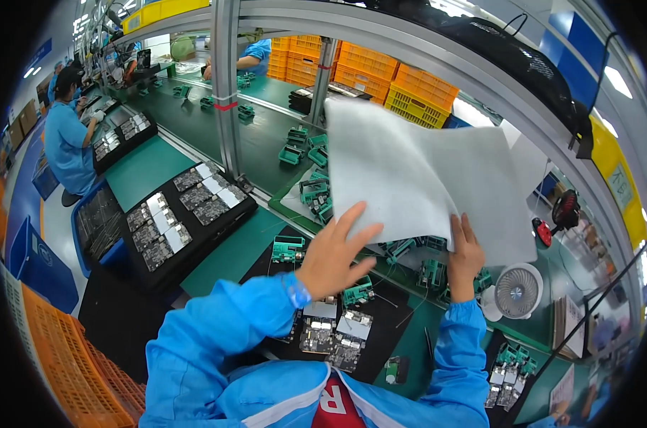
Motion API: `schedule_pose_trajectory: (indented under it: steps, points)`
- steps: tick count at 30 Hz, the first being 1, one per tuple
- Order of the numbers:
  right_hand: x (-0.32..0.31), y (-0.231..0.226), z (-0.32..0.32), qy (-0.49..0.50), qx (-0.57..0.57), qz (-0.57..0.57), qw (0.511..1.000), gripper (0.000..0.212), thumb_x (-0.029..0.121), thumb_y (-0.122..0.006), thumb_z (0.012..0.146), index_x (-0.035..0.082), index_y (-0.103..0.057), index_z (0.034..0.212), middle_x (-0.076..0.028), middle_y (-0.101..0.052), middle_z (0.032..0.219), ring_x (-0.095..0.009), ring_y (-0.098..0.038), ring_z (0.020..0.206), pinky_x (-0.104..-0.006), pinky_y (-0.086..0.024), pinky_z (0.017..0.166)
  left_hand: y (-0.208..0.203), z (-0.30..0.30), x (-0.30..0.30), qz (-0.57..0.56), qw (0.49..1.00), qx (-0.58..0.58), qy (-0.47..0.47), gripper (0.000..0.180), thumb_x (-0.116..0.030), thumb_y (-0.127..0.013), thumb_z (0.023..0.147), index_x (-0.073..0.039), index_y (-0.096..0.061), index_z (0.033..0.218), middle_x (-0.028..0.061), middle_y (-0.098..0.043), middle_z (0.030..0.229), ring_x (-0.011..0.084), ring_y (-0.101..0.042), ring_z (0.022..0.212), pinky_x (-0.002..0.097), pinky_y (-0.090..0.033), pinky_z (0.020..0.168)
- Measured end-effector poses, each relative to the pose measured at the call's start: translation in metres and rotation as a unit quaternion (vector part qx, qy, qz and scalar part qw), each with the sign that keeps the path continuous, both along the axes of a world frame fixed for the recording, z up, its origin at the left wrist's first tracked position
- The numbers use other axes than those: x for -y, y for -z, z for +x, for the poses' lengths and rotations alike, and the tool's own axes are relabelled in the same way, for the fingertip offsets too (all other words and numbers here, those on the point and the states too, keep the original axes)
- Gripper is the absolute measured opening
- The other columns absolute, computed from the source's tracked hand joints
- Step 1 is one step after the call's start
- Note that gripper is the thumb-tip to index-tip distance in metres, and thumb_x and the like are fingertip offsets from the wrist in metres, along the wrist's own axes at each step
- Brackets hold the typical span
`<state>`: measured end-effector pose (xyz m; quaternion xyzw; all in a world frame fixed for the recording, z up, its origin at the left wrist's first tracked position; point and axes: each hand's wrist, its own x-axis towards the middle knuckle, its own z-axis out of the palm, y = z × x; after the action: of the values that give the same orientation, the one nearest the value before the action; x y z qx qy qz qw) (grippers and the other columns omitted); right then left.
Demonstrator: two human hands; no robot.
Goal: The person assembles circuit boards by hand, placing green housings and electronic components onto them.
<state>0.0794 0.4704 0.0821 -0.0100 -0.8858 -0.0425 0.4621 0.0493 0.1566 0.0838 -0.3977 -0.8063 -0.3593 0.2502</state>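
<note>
White sheet [388, 171] pinched in the right hand [466, 258], the left hand [335, 255] splayed and empty — best lifted taut, clear of the green parts [431, 274].

A black mat [389, 327] lies on the green workbench [223, 250].

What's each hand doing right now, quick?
Left hand: open, fingers spread beside the white sheet; can't tell if it touches.
Right hand: closed, holding the white sheet.
</note>
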Motion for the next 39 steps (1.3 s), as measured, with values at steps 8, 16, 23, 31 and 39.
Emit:
schedule_pose_trajectory:
  steps: [8,16,23,31,39]
  points:
    - [0.000,0.023,-0.047,-0.066,0.233,-0.012,0.970,0.053,0.001,-0.061,0.078,0.019,-0.065,0.128,-0.011,-0.066,0.128,-0.037,-0.067,0.103,-0.0466,-0.055,0.085,0.048,-0.162,0.034,-0.034,0.996,-0.030,-0.076,0.018,-0.013,-0.068,0.087,-0.009,-0.067,0.105,0.0107,-0.067,0.101,0.0360,-0.062,0.096,0.0456,-0.052,0.080]
    - [-0.002,-0.012,-0.035,-0.147,0.345,-0.089,0.923,0.056,0.044,-0.069,0.088,0.013,-0.062,0.134,-0.018,-0.061,0.135,-0.037,-0.057,0.122,-0.0438,-0.044,0.107,0.046,-0.169,0.051,-0.170,0.967,-0.147,-0.121,0.020,-0.008,-0.061,0.078,-0.014,-0.062,0.097,0.0067,-0.057,0.087,0.0291,-0.058,0.086,0.0427,-0.046,0.075]
    - [-0.033,-0.044,-0.087,-0.072,0.225,-0.096,0.967,0.053,0.046,-0.064,0.095,0.013,-0.061,0.137,-0.023,-0.052,0.144,-0.043,-0.045,0.134,-0.0511,-0.038,0.109,-0.041,-0.177,0.026,-0.248,0.953,-0.049,-0.169,0.051,-0.055,-0.057,0.093,-0.011,-0.074,0.075,0.0127,-0.070,0.083,0.0348,-0.066,0.075,0.0592,-0.040,0.092]
    - [-0.038,0.048,-0.140,0.059,0.373,-0.212,0.901,0.073,0.070,-0.046,0.092,0.030,-0.041,0.153,-0.020,-0.031,0.160,-0.042,-0.025,0.148,-0.0744,-0.011,0.111,0.052,-0.255,-0.047,-0.303,0.937,0.158,-0.079,0.079,-0.077,-0.048,0.085,-0.033,-0.045,0.151,0.0162,-0.023,0.165,0.0494,-0.014,0.150,0.0650,-0.011,0.119]
    - [-0.038,0.055,-0.142,0.068,0.353,-0.220,0.907,0.065,0.064,-0.048,0.093,0.032,-0.046,0.150,-0.018,-0.036,0.158,-0.039,-0.030,0.146,-0.0746,-0.012,0.110,0.053,-0.256,-0.041,-0.292,0.943,0.151,-0.059,0.080,-0.078,-0.045,0.086,-0.035,-0.041,0.153,0.0145,-0.019,0.166,0.0480,-0.016,0.150,0.0657,-0.014,0.118]
